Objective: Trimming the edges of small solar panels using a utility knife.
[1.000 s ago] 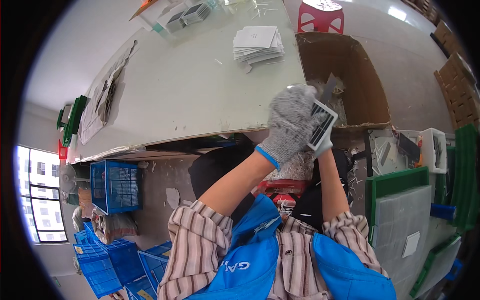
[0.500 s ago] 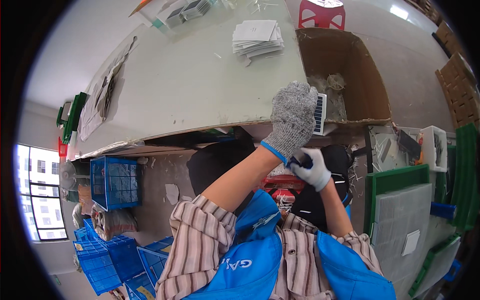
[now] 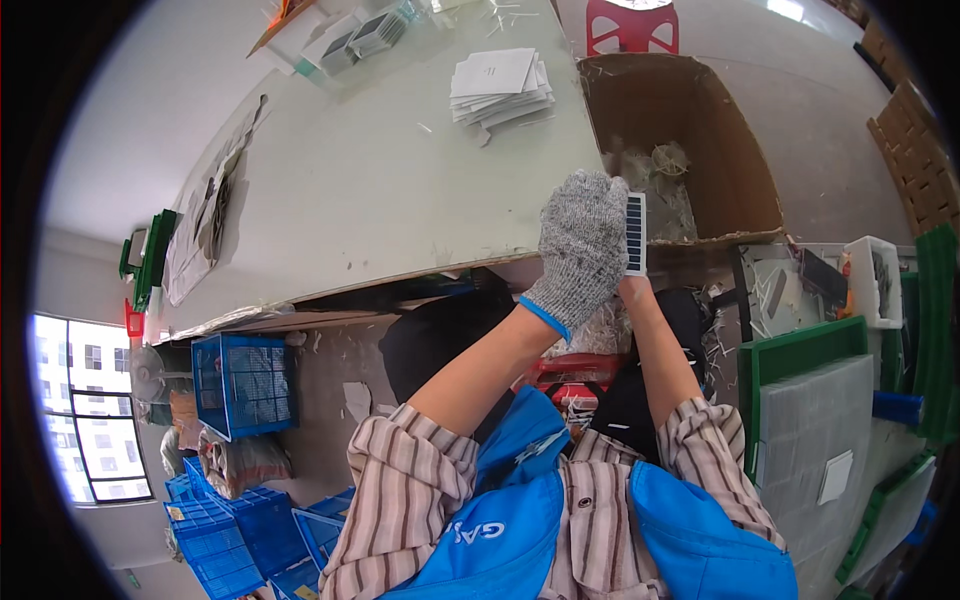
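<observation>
My left hand (image 3: 583,235), in a grey knitted glove with a blue cuff, is closed at the table's front edge. It grips a small flat panel (image 3: 636,235) with a white border and a column of dark cells, like a small solar panel. The panel stands out on the right side of the glove. My right hand is tucked behind the left glove and the panel; only its bare wrist (image 3: 633,288) and forearm show. Its fingers, and anything in them, are hidden.
A stack of white cards (image 3: 500,85) lies on the pale table (image 3: 370,170). Right of it stands an open cardboard box (image 3: 720,150) with clear scraps inside. A green-framed tray (image 3: 800,345) is at the right, blue crates (image 3: 245,385) at the left, and a red stool (image 3: 632,28) beyond.
My right hand, in its white glove, has moved up from below and gone behind the left hand and the panel. The left hand keeps its grip. The whole view has shifted slightly.
</observation>
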{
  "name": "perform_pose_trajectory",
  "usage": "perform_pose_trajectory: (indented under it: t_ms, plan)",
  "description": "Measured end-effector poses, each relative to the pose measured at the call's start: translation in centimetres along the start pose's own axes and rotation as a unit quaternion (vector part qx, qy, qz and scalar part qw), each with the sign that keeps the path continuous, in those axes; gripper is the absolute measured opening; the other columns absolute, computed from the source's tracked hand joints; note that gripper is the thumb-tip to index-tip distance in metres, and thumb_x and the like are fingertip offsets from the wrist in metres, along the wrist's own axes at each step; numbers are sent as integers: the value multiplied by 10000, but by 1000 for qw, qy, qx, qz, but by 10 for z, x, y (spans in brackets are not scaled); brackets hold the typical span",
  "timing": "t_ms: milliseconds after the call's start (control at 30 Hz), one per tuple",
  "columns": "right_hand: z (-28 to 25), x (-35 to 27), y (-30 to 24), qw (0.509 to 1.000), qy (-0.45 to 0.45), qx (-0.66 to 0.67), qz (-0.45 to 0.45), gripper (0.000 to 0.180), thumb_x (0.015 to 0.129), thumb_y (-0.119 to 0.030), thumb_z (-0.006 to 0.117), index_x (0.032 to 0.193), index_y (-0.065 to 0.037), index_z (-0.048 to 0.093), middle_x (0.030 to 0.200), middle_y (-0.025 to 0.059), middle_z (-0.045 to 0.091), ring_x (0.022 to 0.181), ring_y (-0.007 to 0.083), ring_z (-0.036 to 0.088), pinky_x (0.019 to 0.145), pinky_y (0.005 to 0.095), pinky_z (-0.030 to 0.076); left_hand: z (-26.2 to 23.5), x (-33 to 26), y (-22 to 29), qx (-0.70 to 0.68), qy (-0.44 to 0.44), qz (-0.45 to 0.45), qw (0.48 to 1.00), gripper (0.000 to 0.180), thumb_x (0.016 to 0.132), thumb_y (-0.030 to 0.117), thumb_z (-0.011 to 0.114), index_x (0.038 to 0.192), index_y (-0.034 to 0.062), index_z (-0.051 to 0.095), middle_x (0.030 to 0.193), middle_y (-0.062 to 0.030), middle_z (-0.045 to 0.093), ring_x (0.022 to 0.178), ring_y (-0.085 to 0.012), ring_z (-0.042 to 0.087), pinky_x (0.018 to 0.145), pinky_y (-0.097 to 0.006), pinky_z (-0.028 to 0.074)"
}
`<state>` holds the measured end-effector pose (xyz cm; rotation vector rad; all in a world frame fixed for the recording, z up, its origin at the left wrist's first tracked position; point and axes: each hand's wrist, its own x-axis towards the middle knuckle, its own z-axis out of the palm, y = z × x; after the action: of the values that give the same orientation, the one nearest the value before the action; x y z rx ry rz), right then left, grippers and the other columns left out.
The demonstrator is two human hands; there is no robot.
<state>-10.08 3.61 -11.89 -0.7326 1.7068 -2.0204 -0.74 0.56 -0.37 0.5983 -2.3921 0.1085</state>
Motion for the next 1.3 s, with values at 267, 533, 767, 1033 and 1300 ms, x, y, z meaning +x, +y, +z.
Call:
perform_pose_trajectory:
  t_ms: [267,533,767,1033,1300]
  plan:
    - [-38,-31,-85,960,-123,235,90,225,839,-52,627,1039,51,624,922,65,674,765,109,628,756,247,510,-26,12,1,-56,-73,-67,994,473,837,178,598,1279,38,500,1070,-145,589,1034,-321,528,890,-455,429]
    - [-71,-77,-103,980,-170,97,-29,427,827,95,574,1238,41,469,1053,141,640,956,194,639,849,316,513,-108,-12,9,-564,-174,-359,723,343,848,235,689,1068,-24,636,931,-145,681,887,-199,642,840,-319,491]
    - [-101,-109,-109,978,-169,92,75,159,852,-6,587,1002,46,596,950,107,644,786,128,631,720,269,534,-160,-43,19,-307,-72,-199,928,163,836,124,686,991,79,697,931,-58,696,850,-171,656,769,-300,507]
    - [-72,-124,-203,947,-138,291,9,368,914,-190,572,1186,58,554,807,13,570,593,81,539,514,223,457,-186,-57,35,-175,32,58,982,258,769,114,675,1025,119,701,975,-92,677,901,-291,640,811,-370,506]
    - [-78,-115,-198,974,-69,206,65,158,863,-91,620,954,34,647,794,73,655,616,107,609,472,254,535,-209,-70,35,-37,20,139,989,398,721,224,660,1118,198,650,1119,-32,643,1060,-251,596,905,-425,454]
